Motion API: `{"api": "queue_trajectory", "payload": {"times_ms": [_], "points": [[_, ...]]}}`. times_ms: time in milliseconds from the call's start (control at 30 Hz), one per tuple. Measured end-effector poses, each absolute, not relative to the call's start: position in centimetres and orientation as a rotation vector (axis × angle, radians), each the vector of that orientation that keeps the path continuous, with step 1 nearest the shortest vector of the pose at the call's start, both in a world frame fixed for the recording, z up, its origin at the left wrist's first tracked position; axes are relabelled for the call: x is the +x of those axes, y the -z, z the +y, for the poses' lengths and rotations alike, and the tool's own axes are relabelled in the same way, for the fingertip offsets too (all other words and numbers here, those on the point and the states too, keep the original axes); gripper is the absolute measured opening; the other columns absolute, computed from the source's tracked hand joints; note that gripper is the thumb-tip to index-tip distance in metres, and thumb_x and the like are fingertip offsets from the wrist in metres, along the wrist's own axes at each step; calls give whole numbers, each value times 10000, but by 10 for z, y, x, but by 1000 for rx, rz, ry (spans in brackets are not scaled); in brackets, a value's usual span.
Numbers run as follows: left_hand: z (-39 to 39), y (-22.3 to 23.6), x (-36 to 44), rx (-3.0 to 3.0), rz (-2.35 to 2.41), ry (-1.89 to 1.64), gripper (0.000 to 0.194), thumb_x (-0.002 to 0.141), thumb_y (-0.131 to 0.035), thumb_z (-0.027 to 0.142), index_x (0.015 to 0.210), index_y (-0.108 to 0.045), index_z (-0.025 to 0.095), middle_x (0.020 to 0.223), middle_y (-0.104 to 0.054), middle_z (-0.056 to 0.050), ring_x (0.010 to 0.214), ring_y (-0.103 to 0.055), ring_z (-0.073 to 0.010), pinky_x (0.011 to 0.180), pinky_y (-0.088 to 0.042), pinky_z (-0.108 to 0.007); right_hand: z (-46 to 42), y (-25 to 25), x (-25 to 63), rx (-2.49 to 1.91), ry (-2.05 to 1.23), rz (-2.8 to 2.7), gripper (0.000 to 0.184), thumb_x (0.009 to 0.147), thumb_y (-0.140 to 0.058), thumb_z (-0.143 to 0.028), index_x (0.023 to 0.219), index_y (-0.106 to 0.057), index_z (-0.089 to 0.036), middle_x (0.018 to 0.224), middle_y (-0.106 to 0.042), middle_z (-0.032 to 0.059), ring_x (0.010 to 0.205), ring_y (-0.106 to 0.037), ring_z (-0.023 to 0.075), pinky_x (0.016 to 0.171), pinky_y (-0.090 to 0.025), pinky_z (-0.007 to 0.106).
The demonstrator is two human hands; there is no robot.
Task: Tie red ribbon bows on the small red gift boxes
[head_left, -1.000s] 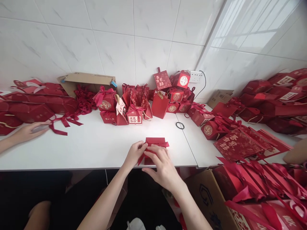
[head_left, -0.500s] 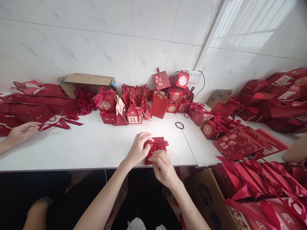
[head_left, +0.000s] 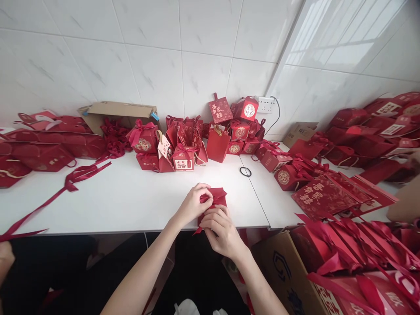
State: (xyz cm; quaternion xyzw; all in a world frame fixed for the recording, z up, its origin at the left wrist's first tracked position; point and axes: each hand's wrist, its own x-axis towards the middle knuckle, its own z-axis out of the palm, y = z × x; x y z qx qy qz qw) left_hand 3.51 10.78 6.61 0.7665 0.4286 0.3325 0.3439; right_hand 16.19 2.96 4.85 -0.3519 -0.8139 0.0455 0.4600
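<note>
In front of me, near the table's front edge, lies a small red gift box point(head_left: 221, 192) with a red ribbon bow point(head_left: 216, 200) on its top. My left hand point(head_left: 196, 203) pinches the bow's left loop between thumb and forefinger. Over the front part of the box is my right hand point(head_left: 221, 227), its fingers bent together at the ribbon. What the right fingertips grip, if anything, is hidden behind the hand. One ribbon end sticks out below the box at the table edge.
Finished-looking red boxes point(head_left: 183, 159) stand against the tiled wall. A black ring point(head_left: 245, 171) lies on the white table point(head_left: 131, 197). Long ribbons point(head_left: 70, 181) stretch to a co-worker's hand point(head_left: 5, 258) at left. A cardboard carton point(head_left: 278, 267) full of ribboned boxes stands at right.
My left fingers have closed on the bow's loop, and my right hand has shifted slightly left. The co-worker's hand at left has moved down, drawing ribbons across the table.
</note>
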Motion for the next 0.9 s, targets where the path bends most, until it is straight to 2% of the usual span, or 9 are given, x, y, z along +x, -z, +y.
{"api": "queue_trajectory", "payload": {"times_ms": [167,267,333,400,500,567,667,900], "points": [[112,-63,35,1928,1106,-855,102,751,-531,215,700,-618,194,1127,-564,-73,1100,-541,-224,1011,-397,-374,24,-49,167,-821,-159,-2015,203,865,-463,-65,895,-580,-227,814,-670,-2,895,-609,161,952,-399,431],[114,-60,34,1879,1094,-827,97,750,-544,245,715,-618,193,1125,-558,-71,1106,-539,-224,1013,-393,-365,17,-51,179,-867,-155,-1885,166,870,-491,-184,1017,-565,-208,944,-652,64,976,-588,218,895,-441,436],[114,-58,33,1855,1083,-803,98,756,-548,269,736,-612,198,1156,-541,-65,1123,-529,-222,1016,-387,-360,14,-53,190,-1110,-117,-1648,169,885,-455,-286,965,-558,-180,892,-623,92,862,-589,229,750,-476,392],[113,-58,33,1838,1088,-789,98,767,-544,279,751,-605,203,1183,-524,-58,1137,-522,-216,1015,-386,-352,13,-54,200,-1429,-188,-1462,280,909,-387,-381,771,-536,-189,686,-561,47,642,-537,194,593,-433,327],[112,-58,33,1830,1095,-793,91,771,-543,275,745,-596,204,1171,-524,-56,1129,-525,-211,1011,-389,-346,16,-54,206,-1699,-601,-1431,481,911,-308,-520,575,-451,-208,494,-399,-20,474,-393,143,483,-316,278],[112,-59,33,1833,1091,-801,91,771,-544,274,743,-595,203,1160,-526,-59,1121,-528,-212,1013,-388,-352,18,-51,204,-1670,-841,-1429,490,875,-360,-571,553,-419,-206,487,-344,-38,469,-343,123,468,-276,258],[111,-60,34,1830,1090,-800,95,770,-541,274,745,-599,204,1162,-527,-63,1122,-525,-217,1019,-384,-363,20,-47,198,-1543,-970,-1393,443,814,-476,-560,571,-362,-208,538,-329,-46,514,-317,109,484,-267,240],[111,-61,35,1826,1100,-797,94,763,-539,262,729,-601,201,1151,-520,-71,1136,-517,-220,984,-417,-345,18,-50,206,-1427,-1148,-1366,346,803,-489,-432,574,-347,-215,527,-289,-61,472,-269,95,444,-258,229]]}}
